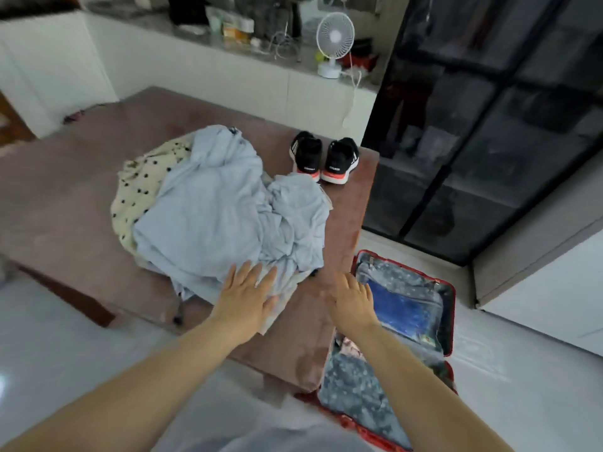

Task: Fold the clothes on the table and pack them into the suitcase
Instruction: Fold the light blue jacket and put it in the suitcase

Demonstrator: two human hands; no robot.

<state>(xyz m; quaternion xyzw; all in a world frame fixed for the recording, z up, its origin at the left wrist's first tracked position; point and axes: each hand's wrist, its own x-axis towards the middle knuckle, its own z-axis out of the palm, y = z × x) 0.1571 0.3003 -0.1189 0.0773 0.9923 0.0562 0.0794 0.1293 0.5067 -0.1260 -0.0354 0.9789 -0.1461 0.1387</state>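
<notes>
Left hand [246,296] flat on the blue garment [208,207], right hand [354,301] beside it (both grips apart)

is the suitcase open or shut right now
Open. The red suitcase lies on the floor beside the table, both patterned-lined halves spread apart and facing up; something blue shows in the far half.
</notes>
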